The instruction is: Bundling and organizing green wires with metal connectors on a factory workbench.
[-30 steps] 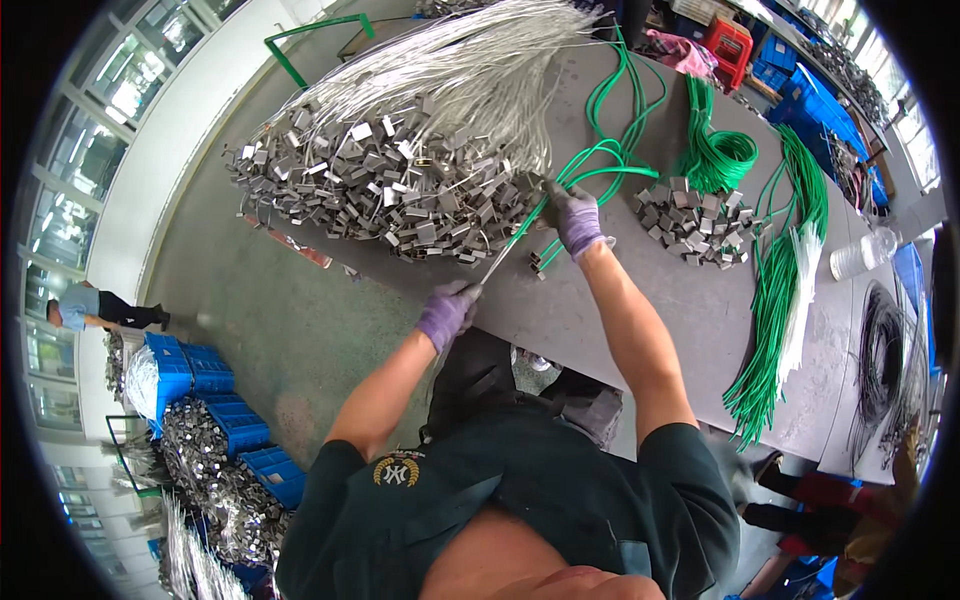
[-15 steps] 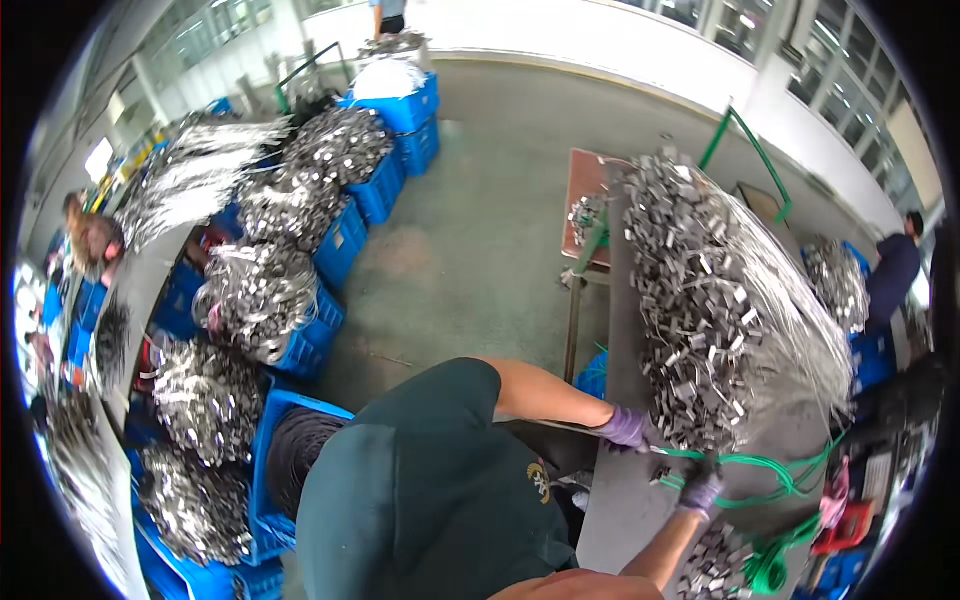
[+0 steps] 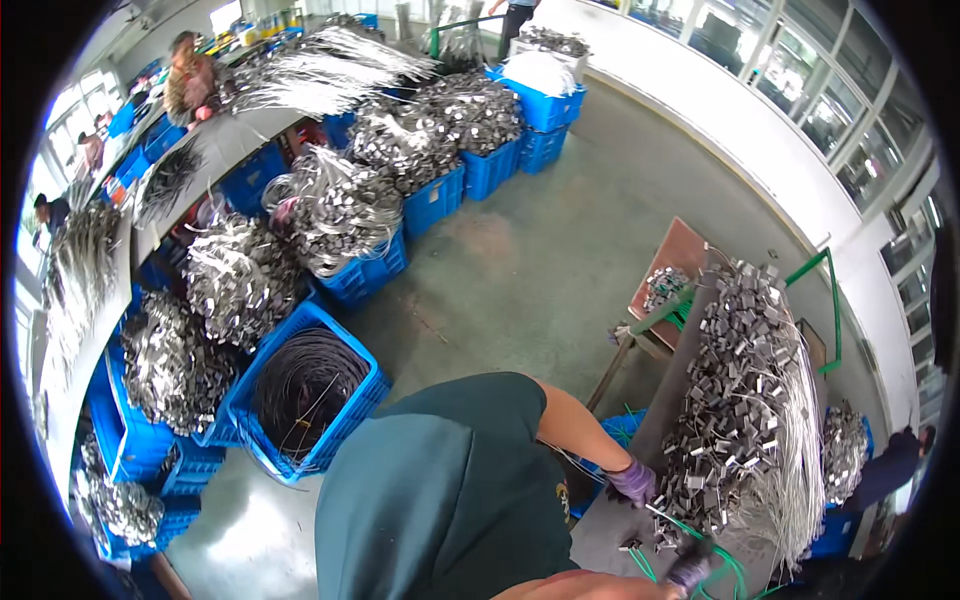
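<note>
My left hand (image 3: 634,482), in a purple glove, is closed at the near left edge of the pile on the bench. Thin wire strands (image 3: 572,458) run into it from the left. My right hand (image 3: 692,568), gloved in purple with dark fingertips, is smeared by motion near the lower edge; its grip cannot be made out. Green cords (image 3: 735,572) lie around and beside it, one stretching toward my left hand. Beyond both hands lies a large heap of small grey metal blocks (image 3: 725,400) with long silvery wires (image 3: 800,470) trailing off its right side.
A blue crate (image 3: 375,385) with coiled dark wire (image 3: 310,380) stands on the floor at left. Several blue crates heaped with metal pieces line the left bench (image 3: 215,165). A red-brown board (image 3: 675,255) is past the bench. One person (image 3: 195,85) is far left, another (image 3: 885,465) right.
The view has turned left, so the scene shifts right and down. My right hand has moved toward the lower edge and blurred; my left hand stays beside the heap.
</note>
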Available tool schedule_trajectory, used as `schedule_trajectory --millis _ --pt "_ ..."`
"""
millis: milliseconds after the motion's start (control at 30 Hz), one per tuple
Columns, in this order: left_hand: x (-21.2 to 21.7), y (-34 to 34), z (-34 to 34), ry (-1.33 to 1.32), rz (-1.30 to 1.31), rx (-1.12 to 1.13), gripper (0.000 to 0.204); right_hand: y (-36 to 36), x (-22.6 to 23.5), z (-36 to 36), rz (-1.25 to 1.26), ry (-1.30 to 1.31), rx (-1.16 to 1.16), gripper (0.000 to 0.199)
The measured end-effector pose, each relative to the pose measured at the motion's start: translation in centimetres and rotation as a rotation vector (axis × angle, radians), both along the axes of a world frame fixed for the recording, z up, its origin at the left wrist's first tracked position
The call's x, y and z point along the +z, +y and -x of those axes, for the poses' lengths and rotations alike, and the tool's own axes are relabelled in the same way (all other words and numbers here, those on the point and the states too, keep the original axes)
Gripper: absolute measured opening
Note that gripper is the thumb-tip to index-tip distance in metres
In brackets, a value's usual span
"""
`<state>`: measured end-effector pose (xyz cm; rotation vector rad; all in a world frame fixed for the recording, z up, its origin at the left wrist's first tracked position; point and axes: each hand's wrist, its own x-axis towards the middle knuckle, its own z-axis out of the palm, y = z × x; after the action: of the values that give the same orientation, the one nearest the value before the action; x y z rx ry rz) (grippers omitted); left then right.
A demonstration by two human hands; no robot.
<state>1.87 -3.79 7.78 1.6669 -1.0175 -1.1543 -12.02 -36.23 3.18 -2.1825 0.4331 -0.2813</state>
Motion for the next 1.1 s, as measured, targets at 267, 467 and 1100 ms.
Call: schedule_trajectory --millis 267,467,1100 --pt "-0.1 0.2 -0.7 -0.495 0.362 -0.008 0.020 -0.8 4.3 -0.7 0.966 0.054 -0.136 0.020" --pt "-2.3 1.6 -1.7 -0.808 0.263 -0.110 0.021 1.8 0.7 0.6 1.043 0.239 -0.021 0.026" --pt "-5.9 -3.8 -0.2 -0.736 0.294 0.096 0.019 3.7 17.2 -3.6 -0.263 -0.139 -0.061 0.016"
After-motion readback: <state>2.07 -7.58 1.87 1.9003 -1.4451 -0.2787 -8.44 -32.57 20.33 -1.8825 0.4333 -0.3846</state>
